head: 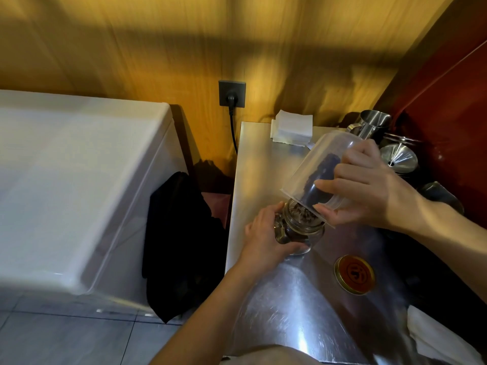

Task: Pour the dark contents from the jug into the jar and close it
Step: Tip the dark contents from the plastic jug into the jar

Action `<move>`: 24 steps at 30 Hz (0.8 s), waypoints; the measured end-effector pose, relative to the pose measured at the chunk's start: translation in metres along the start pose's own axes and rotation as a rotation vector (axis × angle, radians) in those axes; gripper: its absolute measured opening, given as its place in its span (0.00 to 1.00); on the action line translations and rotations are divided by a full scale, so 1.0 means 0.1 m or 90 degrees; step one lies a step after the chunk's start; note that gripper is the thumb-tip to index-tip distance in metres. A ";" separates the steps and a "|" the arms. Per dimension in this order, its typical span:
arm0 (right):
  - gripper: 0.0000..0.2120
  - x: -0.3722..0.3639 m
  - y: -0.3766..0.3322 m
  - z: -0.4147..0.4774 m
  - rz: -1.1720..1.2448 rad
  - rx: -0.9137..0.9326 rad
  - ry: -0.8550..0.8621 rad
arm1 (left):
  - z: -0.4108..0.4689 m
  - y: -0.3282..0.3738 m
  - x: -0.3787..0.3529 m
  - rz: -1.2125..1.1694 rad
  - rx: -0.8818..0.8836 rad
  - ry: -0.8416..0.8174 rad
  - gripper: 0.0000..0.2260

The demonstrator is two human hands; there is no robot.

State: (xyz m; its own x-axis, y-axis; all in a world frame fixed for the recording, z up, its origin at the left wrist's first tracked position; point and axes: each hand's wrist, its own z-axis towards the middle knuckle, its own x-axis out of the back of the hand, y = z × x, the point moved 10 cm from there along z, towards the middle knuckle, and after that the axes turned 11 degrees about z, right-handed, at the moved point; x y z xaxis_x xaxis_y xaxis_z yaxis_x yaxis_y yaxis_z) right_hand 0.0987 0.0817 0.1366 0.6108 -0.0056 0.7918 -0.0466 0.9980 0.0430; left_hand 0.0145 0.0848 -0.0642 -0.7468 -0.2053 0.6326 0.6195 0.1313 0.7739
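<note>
A clear plastic jug (313, 167) is tipped steeply, its rim resting over the mouth of a glass jar (303, 227). My right hand (366, 188) grips the jug from the right side. Dark contents (320, 177) slide down the jug's lower wall and into the jar's mouth. My left hand (263, 238) is wrapped round the jar's left side and holds it on the steel counter (263, 159). The jar is partly full of dark pieces. Its gold lid (355, 273) lies flat on the counter, to the right of the jar and nearer to me.
Steel pitchers (374, 125) and a funnel (399, 156) stand at the counter's back right. A stack of white napkins (292, 127) lies at the back. Left of the counter are a black cloth (181, 241) and a white chest appliance (79, 180). A white cloth (434, 335) lies at the front right.
</note>
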 end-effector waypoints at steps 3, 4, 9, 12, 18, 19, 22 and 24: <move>0.13 0.00 0.01 0.00 0.000 -0.007 -0.012 | 0.01 0.00 0.00 -0.001 -0.004 0.002 0.37; 0.13 -0.01 0.01 0.00 -0.002 -0.008 -0.016 | 0.01 0.00 0.00 -0.001 -0.005 0.004 0.37; 0.14 -0.02 0.03 -0.02 -0.013 -0.010 -0.035 | 0.01 -0.01 0.01 0.004 -0.005 0.002 0.37; 0.14 -0.03 0.00 -0.01 -0.023 0.008 -0.043 | 0.01 0.00 0.00 0.004 -0.006 -0.006 0.37; 0.15 -0.03 0.06 0.02 -0.001 0.004 -0.058 | 0.01 0.01 0.03 0.012 -0.007 0.000 0.37; 0.15 -0.05 0.04 0.00 0.000 0.008 -0.061 | 0.01 0.01 0.04 0.012 -0.007 0.002 0.37; 0.16 -0.08 0.02 -0.02 -0.002 0.020 -0.051 | 0.01 0.01 0.04 0.009 -0.003 0.003 0.37; 0.15 -0.07 0.02 -0.03 -0.011 0.029 -0.049 | 0.00 0.02 0.03 0.009 -0.004 0.000 0.37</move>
State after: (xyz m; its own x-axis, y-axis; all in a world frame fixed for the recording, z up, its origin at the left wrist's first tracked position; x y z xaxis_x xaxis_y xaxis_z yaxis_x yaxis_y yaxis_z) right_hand 0.0966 0.0835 0.1292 0.5499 -0.0293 0.8347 -0.0735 0.9938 0.0833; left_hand 0.0133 0.0847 -0.0607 -0.7379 -0.2034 0.6435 0.6316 0.1279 0.7646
